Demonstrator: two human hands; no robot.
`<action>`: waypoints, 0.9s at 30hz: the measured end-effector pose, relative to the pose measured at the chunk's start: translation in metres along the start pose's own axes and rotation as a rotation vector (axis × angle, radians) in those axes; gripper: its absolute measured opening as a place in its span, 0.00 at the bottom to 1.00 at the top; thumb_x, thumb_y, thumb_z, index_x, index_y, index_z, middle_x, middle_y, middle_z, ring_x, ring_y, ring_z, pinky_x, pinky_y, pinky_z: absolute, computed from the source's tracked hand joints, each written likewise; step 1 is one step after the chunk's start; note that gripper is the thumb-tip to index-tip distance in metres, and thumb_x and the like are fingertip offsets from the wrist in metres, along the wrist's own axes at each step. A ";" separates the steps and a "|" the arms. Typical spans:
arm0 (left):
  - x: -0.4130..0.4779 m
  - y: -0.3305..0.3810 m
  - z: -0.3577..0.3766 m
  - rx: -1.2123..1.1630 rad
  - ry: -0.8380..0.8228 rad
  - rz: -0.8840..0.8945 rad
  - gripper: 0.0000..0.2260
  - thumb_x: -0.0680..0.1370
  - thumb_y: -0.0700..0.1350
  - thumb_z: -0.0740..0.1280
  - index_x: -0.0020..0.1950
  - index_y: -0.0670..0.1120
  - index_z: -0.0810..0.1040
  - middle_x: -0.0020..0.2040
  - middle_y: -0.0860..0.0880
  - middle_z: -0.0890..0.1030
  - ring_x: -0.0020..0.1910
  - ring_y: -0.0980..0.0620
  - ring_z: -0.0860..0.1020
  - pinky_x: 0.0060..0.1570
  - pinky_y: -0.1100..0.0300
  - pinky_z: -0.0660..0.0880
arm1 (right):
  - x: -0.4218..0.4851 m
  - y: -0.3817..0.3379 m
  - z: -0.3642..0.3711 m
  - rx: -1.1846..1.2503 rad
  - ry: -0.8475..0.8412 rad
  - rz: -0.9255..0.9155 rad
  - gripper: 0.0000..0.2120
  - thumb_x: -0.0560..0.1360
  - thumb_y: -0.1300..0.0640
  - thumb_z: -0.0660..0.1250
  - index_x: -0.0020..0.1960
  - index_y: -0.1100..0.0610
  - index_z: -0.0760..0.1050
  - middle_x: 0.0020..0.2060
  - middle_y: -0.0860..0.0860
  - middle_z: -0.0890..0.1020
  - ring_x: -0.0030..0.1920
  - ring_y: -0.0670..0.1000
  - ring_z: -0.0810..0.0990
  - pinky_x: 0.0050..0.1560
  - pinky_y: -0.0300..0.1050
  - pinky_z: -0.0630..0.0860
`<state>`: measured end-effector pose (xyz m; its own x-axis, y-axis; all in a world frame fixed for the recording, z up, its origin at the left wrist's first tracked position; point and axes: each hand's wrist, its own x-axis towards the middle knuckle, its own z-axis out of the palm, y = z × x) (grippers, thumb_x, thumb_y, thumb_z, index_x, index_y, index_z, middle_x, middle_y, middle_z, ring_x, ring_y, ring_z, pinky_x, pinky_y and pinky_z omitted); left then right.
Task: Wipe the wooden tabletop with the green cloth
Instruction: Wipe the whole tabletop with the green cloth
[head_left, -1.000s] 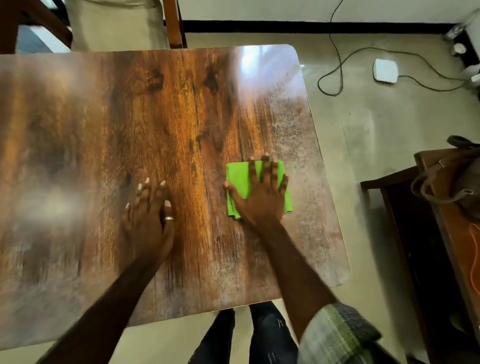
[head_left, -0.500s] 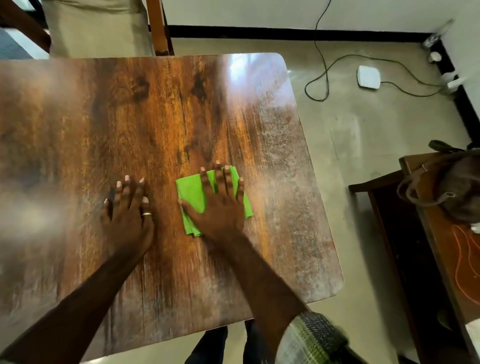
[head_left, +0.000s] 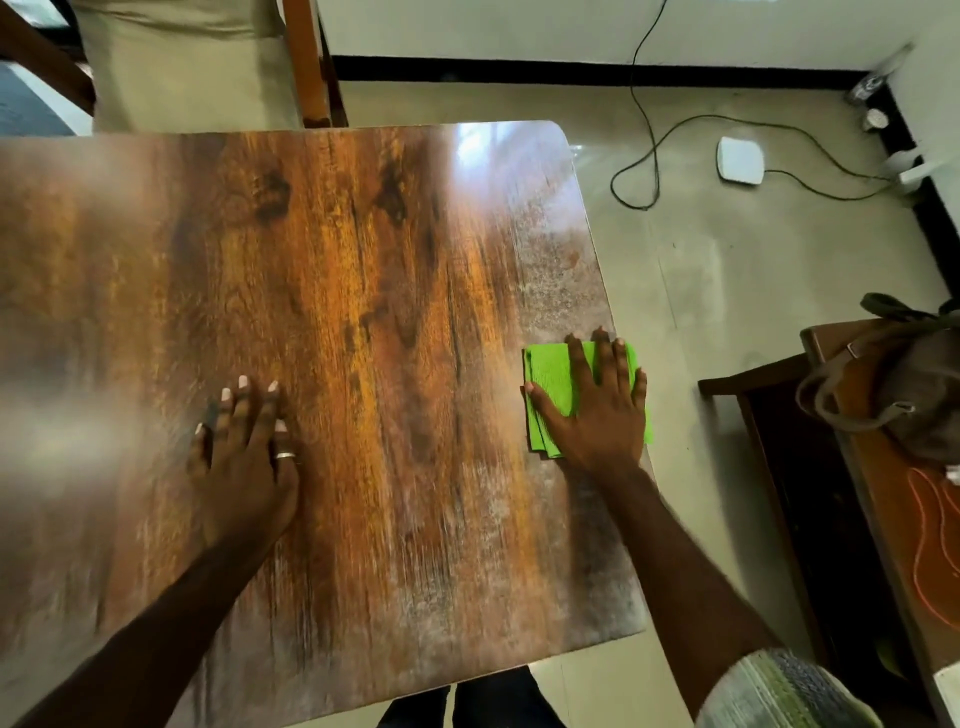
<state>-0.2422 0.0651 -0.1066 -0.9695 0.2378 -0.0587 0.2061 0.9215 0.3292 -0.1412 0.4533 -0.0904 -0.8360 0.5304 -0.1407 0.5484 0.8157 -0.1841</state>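
The wooden tabletop fills the left and middle of the head view, glossy with a dusty grey band along its right side. A folded green cloth lies at the table's right edge, partly hanging past it. My right hand presses flat on the cloth, fingers spread and pointing away from me. My left hand rests flat on the bare wood to the left, fingers apart, a ring on one finger, holding nothing.
A chair with a beige cushion stands behind the table. On the floor to the right lie a black cable and a white device. A dark wooden side table with a brown bag stands at the right.
My right hand slid the green cloth left toward the middle, then right to the table's right edge. My left hand stayed flat on the wood.
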 end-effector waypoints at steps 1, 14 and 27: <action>0.000 0.001 0.000 0.004 -0.001 -0.009 0.26 0.84 0.52 0.48 0.83 0.48 0.57 0.84 0.46 0.55 0.84 0.48 0.50 0.79 0.41 0.49 | 0.007 -0.001 -0.002 0.003 -0.003 -0.011 0.43 0.77 0.22 0.49 0.84 0.42 0.49 0.85 0.48 0.45 0.84 0.52 0.41 0.82 0.63 0.44; -0.001 0.007 -0.004 -0.010 -0.005 -0.025 0.26 0.85 0.52 0.46 0.84 0.50 0.55 0.84 0.48 0.53 0.84 0.50 0.49 0.80 0.41 0.49 | 0.184 -0.043 -0.030 0.011 -0.062 -0.102 0.45 0.75 0.20 0.46 0.84 0.44 0.49 0.85 0.51 0.48 0.84 0.54 0.43 0.81 0.63 0.44; -0.001 0.001 -0.004 -0.001 -0.028 -0.005 0.26 0.85 0.52 0.46 0.84 0.49 0.55 0.84 0.47 0.53 0.84 0.50 0.47 0.80 0.39 0.50 | 0.057 -0.008 -0.011 0.007 0.001 -0.014 0.43 0.77 0.22 0.50 0.84 0.44 0.51 0.85 0.49 0.48 0.84 0.53 0.44 0.81 0.64 0.48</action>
<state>-0.2416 0.0643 -0.1022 -0.9666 0.2413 -0.0866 0.2007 0.9224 0.3299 -0.1936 0.4797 -0.0867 -0.8436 0.5193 -0.1367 0.5369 0.8213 -0.1930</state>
